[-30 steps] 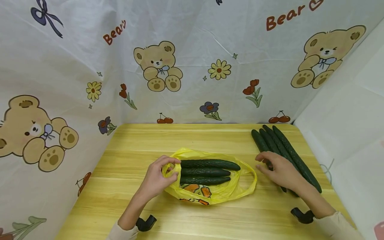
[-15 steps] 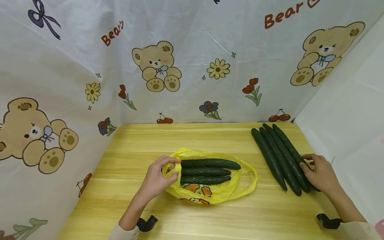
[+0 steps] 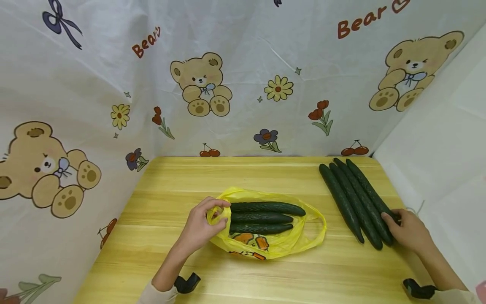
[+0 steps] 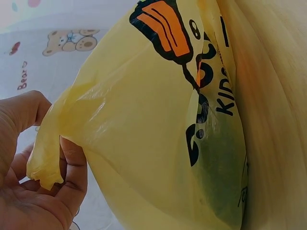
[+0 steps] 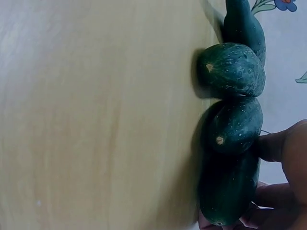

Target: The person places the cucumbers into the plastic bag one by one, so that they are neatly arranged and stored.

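Observation:
My left hand (image 3: pixel 201 223) pinches the left edge of a yellow plastic bag (image 3: pixel 300 246), the bunched film showing between fingers and thumb in the left wrist view. Inside the bag lie 3 dark green cucumbers (image 3: pixel 265 207), their left ends hidden by the film. At the right of the table, several more cucumbers (image 3: pixel 339 198) lie side by side at a slant. My right hand (image 3: pixel 413 231) grips the near end of the outermost cucumber (image 3: pixel 366 185). In the right wrist view, the thumb lies over that cucumber (image 5: pixel 228 191) and the fingers curl round its outer side.
The light wooden table (image 3: pixel 159 177) meets a white cloth backdrop (image 3: pixel 243 50) with printed bears at the back and left. A plain white side wall (image 3: pixel 448 152) rises close beyond the right hand. Black wrist mounts (image 3: pixel 187 283) are strapped below both hands.
My right hand has moved right, from above the cucumbers to the outer side of the outermost one, and now grips its near end. The left hand and the bag stay put.

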{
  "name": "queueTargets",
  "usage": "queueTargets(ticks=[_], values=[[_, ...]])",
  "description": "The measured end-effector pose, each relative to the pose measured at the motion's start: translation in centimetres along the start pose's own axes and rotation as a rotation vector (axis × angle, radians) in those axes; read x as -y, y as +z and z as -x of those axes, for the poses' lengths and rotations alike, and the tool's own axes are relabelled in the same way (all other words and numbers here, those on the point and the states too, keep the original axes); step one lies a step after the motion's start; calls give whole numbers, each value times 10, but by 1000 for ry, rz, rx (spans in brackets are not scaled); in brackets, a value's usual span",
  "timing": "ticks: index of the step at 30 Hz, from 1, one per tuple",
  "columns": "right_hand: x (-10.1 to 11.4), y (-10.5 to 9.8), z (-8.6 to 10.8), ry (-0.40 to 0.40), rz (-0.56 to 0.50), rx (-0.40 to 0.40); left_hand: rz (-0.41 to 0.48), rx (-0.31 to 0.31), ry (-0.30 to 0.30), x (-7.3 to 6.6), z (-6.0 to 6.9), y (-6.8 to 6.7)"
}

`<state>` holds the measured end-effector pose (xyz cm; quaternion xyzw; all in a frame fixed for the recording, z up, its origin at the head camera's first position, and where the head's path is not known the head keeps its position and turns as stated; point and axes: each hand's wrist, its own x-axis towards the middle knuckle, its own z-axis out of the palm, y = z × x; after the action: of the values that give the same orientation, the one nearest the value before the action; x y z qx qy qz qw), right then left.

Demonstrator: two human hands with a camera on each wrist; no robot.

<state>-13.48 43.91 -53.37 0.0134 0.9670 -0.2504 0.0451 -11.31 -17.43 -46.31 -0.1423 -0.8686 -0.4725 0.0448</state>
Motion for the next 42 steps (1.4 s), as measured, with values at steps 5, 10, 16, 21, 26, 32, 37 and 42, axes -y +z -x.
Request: queueTargets(ticks=[5,10,16,21,26,32,37,42], values=[[-3,1,2,38,-20,-13,5,-1,1,0,0,0],[-3,1,5,85,-32,-54,1,-2,-3,1,1,0],[-2,0,7,116,-55,-143,4,0,-13,2,1,1],[1,-1,10,86,-73,-229,11,4,-17,2,1,2],[7,-1,12,69,-83,-297,11,5,-12,2,0,2],[12,2,14,52,-115,-378,13,3,-17,2,0,2],[18,1,16,38,-148,-445,11,2,-15,2,0,3],[28,-5,17,29,-161,-483,15,2,-11,2,1,2]])
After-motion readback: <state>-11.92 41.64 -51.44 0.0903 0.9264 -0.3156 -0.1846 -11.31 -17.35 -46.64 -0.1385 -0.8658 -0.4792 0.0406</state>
